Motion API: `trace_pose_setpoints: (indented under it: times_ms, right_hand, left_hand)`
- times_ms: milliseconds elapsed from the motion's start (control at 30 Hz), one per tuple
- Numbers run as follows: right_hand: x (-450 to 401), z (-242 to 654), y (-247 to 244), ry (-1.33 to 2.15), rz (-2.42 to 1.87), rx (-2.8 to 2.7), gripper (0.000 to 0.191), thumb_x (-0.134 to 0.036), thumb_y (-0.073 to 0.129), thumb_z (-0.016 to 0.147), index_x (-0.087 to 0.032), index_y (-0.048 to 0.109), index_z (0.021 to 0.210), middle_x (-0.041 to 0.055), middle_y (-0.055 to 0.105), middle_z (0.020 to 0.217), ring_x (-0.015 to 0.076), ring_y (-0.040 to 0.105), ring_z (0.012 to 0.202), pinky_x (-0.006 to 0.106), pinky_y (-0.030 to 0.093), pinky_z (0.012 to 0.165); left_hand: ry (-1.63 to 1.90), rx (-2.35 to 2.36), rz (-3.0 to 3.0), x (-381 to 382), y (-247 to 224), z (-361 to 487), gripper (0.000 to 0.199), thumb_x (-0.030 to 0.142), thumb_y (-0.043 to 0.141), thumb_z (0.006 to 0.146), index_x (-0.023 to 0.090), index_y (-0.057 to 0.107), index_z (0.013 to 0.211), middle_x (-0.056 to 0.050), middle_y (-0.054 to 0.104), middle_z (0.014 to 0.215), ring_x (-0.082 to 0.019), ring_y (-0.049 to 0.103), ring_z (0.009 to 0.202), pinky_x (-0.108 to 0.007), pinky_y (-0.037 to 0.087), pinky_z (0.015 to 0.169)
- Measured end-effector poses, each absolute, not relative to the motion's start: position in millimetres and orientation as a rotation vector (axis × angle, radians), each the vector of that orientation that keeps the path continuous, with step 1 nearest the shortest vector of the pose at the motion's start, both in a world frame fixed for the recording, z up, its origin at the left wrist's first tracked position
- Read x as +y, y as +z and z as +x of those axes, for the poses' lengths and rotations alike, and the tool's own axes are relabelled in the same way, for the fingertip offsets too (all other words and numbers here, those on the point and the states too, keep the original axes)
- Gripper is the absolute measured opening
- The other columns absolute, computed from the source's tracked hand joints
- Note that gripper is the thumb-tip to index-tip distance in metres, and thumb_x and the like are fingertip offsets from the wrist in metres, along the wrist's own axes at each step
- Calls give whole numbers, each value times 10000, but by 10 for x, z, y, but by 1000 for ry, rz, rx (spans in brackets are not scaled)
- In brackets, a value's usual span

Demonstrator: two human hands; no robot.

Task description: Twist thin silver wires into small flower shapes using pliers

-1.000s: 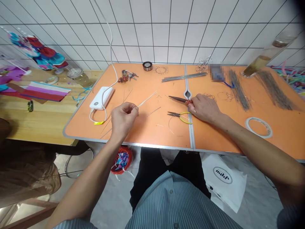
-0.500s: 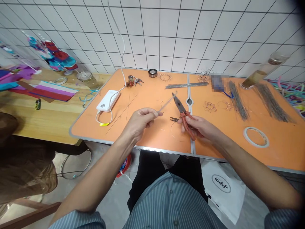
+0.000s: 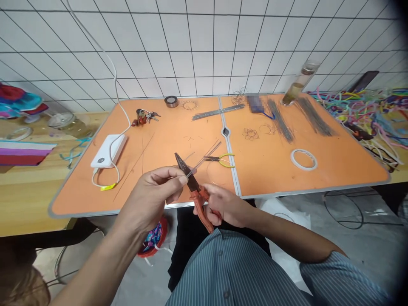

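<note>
- Straight to the pliers: dark metal jaws, and orange-red handles that look like plastic!
- Now the slim wires, bare metal, catching a thin glint.
- Beneath, the tabletop, smooth with a faint sheen, edged in grey metal-looking trim.
- Over to the power bank: smooth white plastic.
- Wall tiles, smooth and pale.
- Side table: grained yellow wood.
- And the shirt, matt striped cloth.

Pliers cross the table's front edge, a power bank lies by the left, keys behind it, a bottle near the back right corner.
</note>
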State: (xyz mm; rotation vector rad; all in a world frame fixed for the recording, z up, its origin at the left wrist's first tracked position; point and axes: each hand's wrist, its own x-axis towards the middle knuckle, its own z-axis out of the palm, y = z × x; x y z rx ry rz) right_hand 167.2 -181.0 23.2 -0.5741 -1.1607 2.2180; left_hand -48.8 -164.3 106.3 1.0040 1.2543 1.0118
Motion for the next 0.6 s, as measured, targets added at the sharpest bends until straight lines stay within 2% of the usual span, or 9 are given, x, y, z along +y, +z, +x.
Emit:
trace_pose_setpoints:
  times_ms: [100, 167, 233, 300, 367, 433, 500, 533, 600]
  right_hand:
    - [-1901, 1573, 360, 1825, -920, -1528, 589, -391, 947, 858, -253, 617, 1326, 33, 714, 1252, 153, 675, 913, 284, 540, 761]
    - [-1928, 1506, 412, 1506, -1134, -1713, 730, -237, 906, 829, -266, 553, 1467, 73, 699, 1421, 233, 696, 1167, 381, 565, 975]
    - [-1925, 1456, 431, 1294, -1234, -1822, 669, -151, 783, 876, -252, 533, 1489, 94, 716, 1419, 268, 694, 1254, 442, 539, 1062]
    - [-1896, 1443, 436, 1246, -1231, -1859, 422, -142, 659, 948, -233, 594, 1355, 82, 748, 1262, 250, 717, 1133, 427, 546, 997]
    - [-1848, 1474, 446, 1414, -1164, -1802, 210, -237, 590, 1033, -217, 626, 1240, 64, 734, 1106, 213, 700, 935, 385, 555, 865]
    - [-1793, 1543, 466, 1657, -1106, -1682, 226, -381, 537, 1093, -198, 638, 1180, 46, 698, 963, 193, 656, 788, 355, 539, 745]
    - [-1740, 1638, 496, 1746, -1123, -1653, 331, -487, 497, 1118, -194, 652, 1119, 8, 631, 807, 191, 618, 712, 349, 516, 713]
    - [-1713, 1690, 514, 1685, -1165, -1709, 353, -511, 500, 1121, -199, 662, 1084, -15, 585, 738, 194, 602, 703, 354, 506, 740]
    - [-1647, 1790, 555, 1487, -1292, -1844, 344, -533, 531, 1119, -225, 682, 1107, -37, 559, 719, 200, 585, 722, 365, 489, 801]
  left_hand:
    - [1058, 1307, 1045, -1687, 1058, -475, 189, 303, 924, 707, 199, 772, 665, 42, 438, 523, -81, 323, 526, -253, 259, 528]
    - [1104, 1339, 1064, -1721, 1039, -466, 157, 283, 919, 732, 199, 790, 701, 34, 475, 556, -85, 335, 546, -251, 256, 526]
    - [1146, 1349, 1083, -1756, 1025, -461, 134, 267, 909, 756, 200, 798, 719, 21, 528, 588, -86, 348, 556, -251, 253, 522]
    - [1162, 1343, 1097, -1776, 1026, -463, 134, 257, 903, 772, 201, 797, 713, 17, 552, 601, -82, 357, 555, -249, 256, 521]
    - [1184, 1339, 1079, -1764, 1038, -476, 144, 259, 909, 764, 198, 794, 702, 2, 619, 655, -72, 373, 547, -246, 265, 518]
    - [1236, 1347, 1037, -1719, 1050, -500, 156, 261, 920, 735, 189, 789, 688, -36, 739, 804, -56, 395, 538, -245, 276, 511]
    - [1297, 1353, 995, -1653, 1051, -527, 166, 264, 922, 706, 178, 783, 678, -73, 808, 951, -42, 409, 527, -242, 269, 499]
    - [1310, 1344, 975, -1616, 1046, -541, 165, 270, 919, 692, 176, 783, 680, -77, 815, 957, -40, 412, 517, -239, 256, 491]
    - [1303, 1353, 930, -1539, 1020, -568, 169, 292, 900, 670, 169, 785, 679, -70, 773, 813, -57, 439, 510, -233, 248, 484]
